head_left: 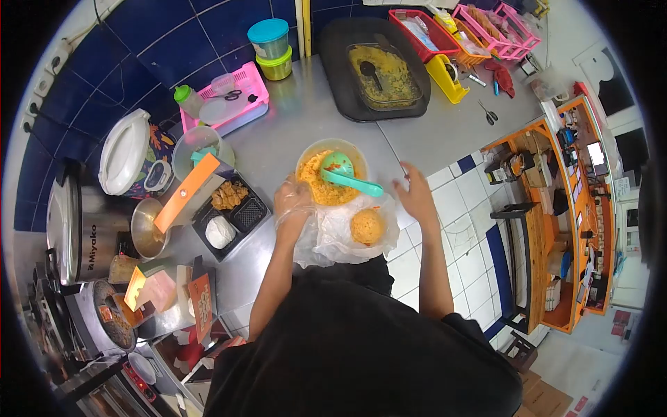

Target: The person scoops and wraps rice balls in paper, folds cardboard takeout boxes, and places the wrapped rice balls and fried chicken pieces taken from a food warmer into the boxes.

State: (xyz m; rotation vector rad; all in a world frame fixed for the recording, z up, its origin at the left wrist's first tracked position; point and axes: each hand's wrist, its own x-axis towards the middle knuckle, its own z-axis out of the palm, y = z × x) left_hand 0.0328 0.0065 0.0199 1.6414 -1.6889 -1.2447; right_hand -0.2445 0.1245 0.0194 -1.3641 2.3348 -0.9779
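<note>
My left hand (293,203), in a clear plastic glove, is at the left side of a round tub (301,163) of orange food; its fingers are partly hidden by the plastic. A green ladle (356,183) rests in the tub, its handle over the rim. In front of the tub, a round orange ball of food (367,226) sits on crumpled clear plastic (333,236). My bare right hand (415,191) is raised to the right of the tub, fingers apart and holding nothing. To the left, a black tray (251,224) holds fried pieces and a white mound.
A dark tray (333,69) with a glass dish stands at the back. Pink baskets (244,82), a metal bowl (142,215) and a large cooker (87,243) are on the left. A yellow tape dispenser (445,82) and scissors (489,113) lie back right.
</note>
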